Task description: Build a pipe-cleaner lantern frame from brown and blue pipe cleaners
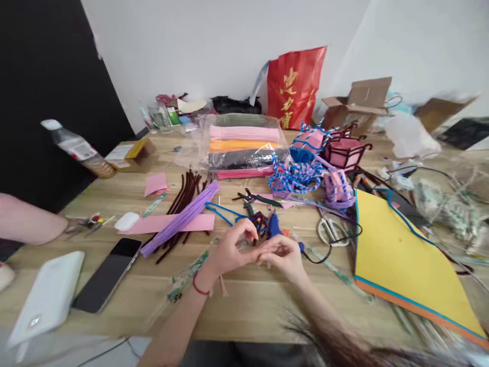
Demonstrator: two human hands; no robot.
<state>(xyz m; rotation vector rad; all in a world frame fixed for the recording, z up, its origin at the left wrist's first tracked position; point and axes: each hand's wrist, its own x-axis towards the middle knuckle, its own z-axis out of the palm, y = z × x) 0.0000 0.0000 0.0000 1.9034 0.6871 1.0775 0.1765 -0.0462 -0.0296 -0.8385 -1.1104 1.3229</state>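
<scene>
My left hand [235,247], with a red cord on its wrist, has thumb and fingers curled in a pinch. Its fingertips meet those of my right hand [282,255], which is pinched as well. Whatever lies between the fingertips is too small or hidden to name. Just beyond the hands are a blue glue gun [274,225] and a small bundle of dark brown pipe cleaners [260,223]. Bent blue pipe cleaners [223,210] lie to the left of these. Dark-handled pliers [260,199] rest farther back.
Purple pipe cleaners [183,218] cross brown ones [187,191] and a pink strip [206,222]. White-handled scissors [331,232] and yellow sheets [405,255] lie right. A phone [109,275] and white power bank [48,293] lie left. Pink lanterns [346,153] and a red bag [296,86] stand behind.
</scene>
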